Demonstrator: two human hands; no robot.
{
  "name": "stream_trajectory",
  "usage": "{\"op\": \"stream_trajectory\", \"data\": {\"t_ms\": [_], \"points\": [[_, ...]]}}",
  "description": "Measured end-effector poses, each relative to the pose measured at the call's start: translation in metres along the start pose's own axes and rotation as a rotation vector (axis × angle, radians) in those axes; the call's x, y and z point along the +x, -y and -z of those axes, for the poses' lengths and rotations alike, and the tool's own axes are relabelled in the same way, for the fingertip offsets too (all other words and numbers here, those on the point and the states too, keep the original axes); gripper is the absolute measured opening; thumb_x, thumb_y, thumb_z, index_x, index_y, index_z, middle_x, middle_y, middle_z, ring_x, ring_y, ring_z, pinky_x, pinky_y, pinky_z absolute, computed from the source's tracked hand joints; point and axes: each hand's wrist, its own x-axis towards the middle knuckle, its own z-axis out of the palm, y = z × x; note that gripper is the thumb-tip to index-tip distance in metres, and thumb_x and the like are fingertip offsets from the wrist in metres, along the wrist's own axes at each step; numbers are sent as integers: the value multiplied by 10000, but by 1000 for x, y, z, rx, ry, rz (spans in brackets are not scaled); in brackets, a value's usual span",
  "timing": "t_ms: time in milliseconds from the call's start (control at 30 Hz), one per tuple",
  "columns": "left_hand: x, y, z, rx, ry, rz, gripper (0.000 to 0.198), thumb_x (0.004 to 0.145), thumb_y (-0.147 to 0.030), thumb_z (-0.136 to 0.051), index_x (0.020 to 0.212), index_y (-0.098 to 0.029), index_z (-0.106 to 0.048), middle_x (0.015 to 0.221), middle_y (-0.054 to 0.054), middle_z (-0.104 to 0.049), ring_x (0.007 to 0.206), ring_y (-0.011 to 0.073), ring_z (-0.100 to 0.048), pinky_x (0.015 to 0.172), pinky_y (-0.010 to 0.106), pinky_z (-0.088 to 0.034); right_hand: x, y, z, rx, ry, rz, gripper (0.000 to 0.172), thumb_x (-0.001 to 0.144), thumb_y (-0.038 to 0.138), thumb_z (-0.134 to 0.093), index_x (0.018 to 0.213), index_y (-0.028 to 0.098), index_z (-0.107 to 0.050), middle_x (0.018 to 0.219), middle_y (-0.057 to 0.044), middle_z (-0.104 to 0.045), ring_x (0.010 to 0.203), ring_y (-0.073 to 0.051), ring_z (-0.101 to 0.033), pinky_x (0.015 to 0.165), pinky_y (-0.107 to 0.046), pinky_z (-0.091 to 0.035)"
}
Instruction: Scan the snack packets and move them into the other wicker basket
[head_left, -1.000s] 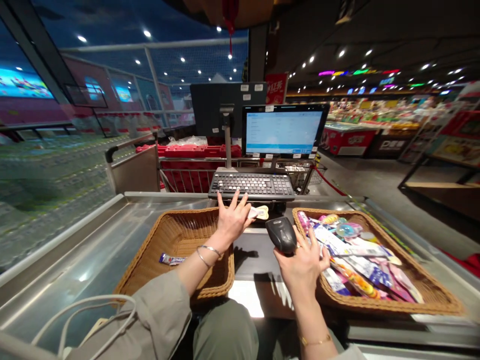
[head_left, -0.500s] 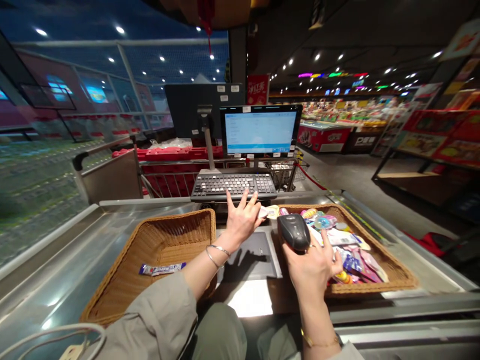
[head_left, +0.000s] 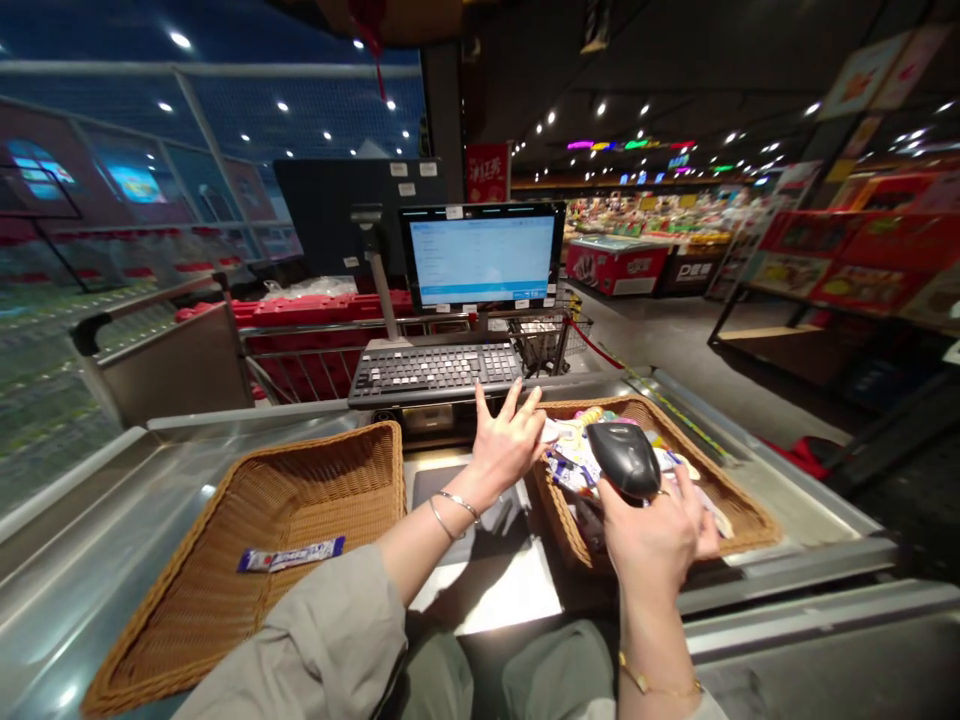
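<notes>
My left hand (head_left: pixel 504 445) hovers between the keyboard and the right basket. Its outer fingers are spread, while thumb and forefinger pinch a small white packet (head_left: pixel 555 430) whose kind I cannot make out. A black handheld barcode scanner (head_left: pixel 624 462) is gripped in my right hand (head_left: pixel 652 535), over the right wicker basket (head_left: pixel 750 510). Colourful small wrapped packets (head_left: pixel 574 468) fill that basket, partly hidden by the scanner and hand. One blue-and-white wrapped snack bar (head_left: pixel 292 555) lies in the left wicker basket (head_left: pixel 330 510).
A black keyboard (head_left: pixel 439 370) sits ahead, below a lit monitor (head_left: pixel 484 262). The metal counter (head_left: pixel 52 600) surrounds both baskets. Between them is a grey panel (head_left: pixel 431 485). Behind the counter stand red crates (head_left: pixel 315 310) and a metal cart; shelves (head_left: pixel 847 250) are at right.
The view has turned right. My left hand, with the white packet, has moved right to the basket's edge. The scanner has shifted slightly right, and blue-and-white packets now show under it.
</notes>
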Motion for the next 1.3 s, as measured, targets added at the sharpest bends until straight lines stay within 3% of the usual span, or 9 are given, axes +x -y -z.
{"op": "stream_trajectory", "data": {"t_ms": [167,333,533,833,933,1100,1300], "points": [[4,-16,-5,-34,33,-74,322,910,-380,-587,1187,-222,-624,1458,122,-502,1431,355,-329,1077,799,59,10,-17,6,-25,-38,-75,365,689,515,-642,780,163,-669,1000,-179,-717,1203,-357,-549,1063,-555,-257],[6,-31,-11,-70,53,-114,299,952,-361,-507,1194,-226,-618,1474,99,-488,1435,354,-320,1070,800,82,17,-28,11,-23,-82,-143,362,654,529,-638,766,185,-655,1030,-175,-703,1192,-354,-549,1048,-559,-278],[9,-48,-15,-90,85,-150,311,955,-341,-492,1219,-222,-605,1498,106,-455,1439,360,-311,1070,803,81,23,-35,18,-11,-95,-181,300,642,496,-652,677,200,-622,903,-127,-708,1161,-359,-561,1050,-555,-277],[16,-85,-20,-133,152,-154,338,906,-473,-576,1100,-204,-645,1502,104,-453,1438,367,-309,1079,795,89,30,-56,22,-66,-157,-258,301,634,486,-680,678,189,-652,939,-146,-705,1130,-348,-569,1043,-535,-303],[18,-91,-25,-135,157,-163,402,906,-493,-570,1177,-200,-622,1491,105,-469,1438,357,-312,1089,796,59,30,-57,22,-72,-165,-265,286,622,482,-674,654,200,-640,930,-141,-710,1139,-346,-572,1046,-527,-307],[14,-85,-24,-120,177,-154,492,910,-485,-565,1318,-212,-541,1516,109,-430,1456,347,-277,1088,808,0,31,-47,22,-27,-141,-269,258,617,458,-664,657,205,-637,931,-127,-719,1170,-349,-560,1066,-521,-285],[1,-57,-6,-76,186,-71,678,859,-548,-605,1420,-198,-458,1529,134,-403,1471,371,-221,1128,764,-3,22,-30,18,0,-57,-174,300,655,458,-653,762,180,-686,971,-148,-719,1187,-355,-553,1055,-513,-296]]}}
